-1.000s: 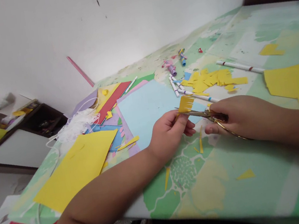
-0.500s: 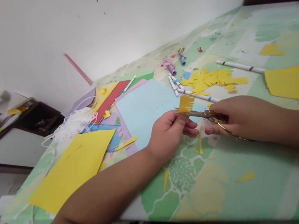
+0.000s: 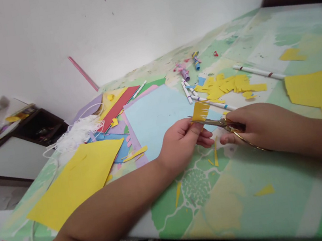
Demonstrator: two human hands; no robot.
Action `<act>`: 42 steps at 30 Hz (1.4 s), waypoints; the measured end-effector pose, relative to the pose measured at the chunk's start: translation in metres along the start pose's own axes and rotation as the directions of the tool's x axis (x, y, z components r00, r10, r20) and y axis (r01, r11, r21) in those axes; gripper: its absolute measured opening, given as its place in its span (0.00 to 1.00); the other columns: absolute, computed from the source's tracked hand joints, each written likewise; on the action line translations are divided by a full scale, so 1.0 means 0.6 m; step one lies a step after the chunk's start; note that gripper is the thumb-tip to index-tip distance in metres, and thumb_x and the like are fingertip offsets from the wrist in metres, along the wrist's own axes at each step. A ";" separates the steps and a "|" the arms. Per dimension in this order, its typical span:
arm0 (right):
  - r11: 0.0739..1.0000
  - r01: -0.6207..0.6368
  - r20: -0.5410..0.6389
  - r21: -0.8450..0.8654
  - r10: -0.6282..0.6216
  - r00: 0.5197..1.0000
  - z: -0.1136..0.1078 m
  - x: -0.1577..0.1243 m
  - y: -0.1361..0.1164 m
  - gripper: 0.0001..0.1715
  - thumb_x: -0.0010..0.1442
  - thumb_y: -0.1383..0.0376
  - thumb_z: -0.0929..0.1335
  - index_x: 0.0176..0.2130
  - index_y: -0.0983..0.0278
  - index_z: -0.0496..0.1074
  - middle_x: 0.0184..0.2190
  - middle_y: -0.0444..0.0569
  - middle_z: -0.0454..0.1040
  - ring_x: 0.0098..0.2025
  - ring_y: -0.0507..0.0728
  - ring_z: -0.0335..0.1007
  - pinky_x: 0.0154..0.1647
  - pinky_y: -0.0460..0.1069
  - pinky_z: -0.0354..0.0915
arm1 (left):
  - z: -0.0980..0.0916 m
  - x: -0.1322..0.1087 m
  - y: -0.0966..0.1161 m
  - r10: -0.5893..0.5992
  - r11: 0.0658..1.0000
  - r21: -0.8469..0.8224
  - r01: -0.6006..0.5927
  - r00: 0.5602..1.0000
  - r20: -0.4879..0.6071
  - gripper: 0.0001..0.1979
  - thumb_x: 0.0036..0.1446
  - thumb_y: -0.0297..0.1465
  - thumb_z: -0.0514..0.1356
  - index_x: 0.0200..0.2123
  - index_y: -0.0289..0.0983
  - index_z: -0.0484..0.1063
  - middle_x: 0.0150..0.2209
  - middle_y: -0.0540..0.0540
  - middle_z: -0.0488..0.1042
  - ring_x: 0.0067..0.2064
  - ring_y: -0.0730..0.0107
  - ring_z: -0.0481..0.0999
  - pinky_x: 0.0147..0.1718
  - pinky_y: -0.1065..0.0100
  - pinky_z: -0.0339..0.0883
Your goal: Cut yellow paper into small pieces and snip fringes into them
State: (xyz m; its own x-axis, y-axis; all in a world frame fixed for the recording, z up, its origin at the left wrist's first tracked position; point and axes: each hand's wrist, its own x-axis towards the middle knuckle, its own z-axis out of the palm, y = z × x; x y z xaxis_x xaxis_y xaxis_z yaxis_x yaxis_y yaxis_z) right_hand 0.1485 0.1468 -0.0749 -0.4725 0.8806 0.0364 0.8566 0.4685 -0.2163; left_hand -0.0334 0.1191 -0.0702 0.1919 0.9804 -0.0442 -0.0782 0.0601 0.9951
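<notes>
Head view: left hand (image 3: 182, 141) pinches the fringed yellow paper (image 3: 200, 111) above the table (image 3: 248, 188), right hand (image 3: 257, 127) grips the scissors (image 3: 212, 121) at its base; blades this near the thumb risk a nick or severed fringe.

A light blue sheet (image 3: 157, 115), white string (image 3: 76, 134) and markers (image 3: 187, 93) lie on the table (image 3: 248, 188).

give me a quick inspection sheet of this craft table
surface: table with green and yellow printed cover, against a white wall
job's things: fringed yellow piece, scissors with blades at its base
clutter: yellow sheet, light blue sheet, yellow scraps, markers, white string
hands: left hand pinches the fringed yellow piece; right hand holds the scissors
cables: nothing seen
surroundings: dark shelf at left, holding blurred items
</notes>
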 end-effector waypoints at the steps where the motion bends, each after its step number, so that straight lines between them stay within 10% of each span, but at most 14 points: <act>1: 1.000 -0.005 -0.003 0.003 0.005 1.000 0.000 0.000 0.000 0.30 0.48 0.38 0.55 0.18 0.60 0.55 0.17 0.47 0.64 0.20 0.54 0.55 0.20 0.48 0.47 | 0.000 0.001 0.000 0.002 1.000 0.006 -0.002 1.000 -0.001 0.09 0.54 0.32 0.55 0.25 0.34 0.65 0.21 0.52 0.71 0.21 0.80 0.72 0.24 0.75 0.68; 42: 1.000 -0.019 0.017 0.015 0.019 1.000 -0.003 -0.001 -0.002 0.29 0.47 0.38 0.57 0.19 0.60 0.55 0.17 0.46 0.64 0.20 0.54 0.56 0.20 0.48 0.48 | -0.004 -0.003 -0.006 0.102 0.991 0.093 -0.097 0.994 -0.045 0.08 0.52 0.34 0.56 0.26 0.35 0.67 0.23 0.52 0.71 0.24 0.78 0.71 0.28 0.71 0.67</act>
State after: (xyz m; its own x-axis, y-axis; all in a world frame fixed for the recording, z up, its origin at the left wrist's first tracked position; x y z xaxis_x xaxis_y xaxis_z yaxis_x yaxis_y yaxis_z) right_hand 0.1479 0.1458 -0.0727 -0.4599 0.8878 0.0159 0.8622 0.4507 -0.2314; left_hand -0.0360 0.1177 -0.0737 0.1386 0.9889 0.0531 -0.0055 -0.0529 0.9986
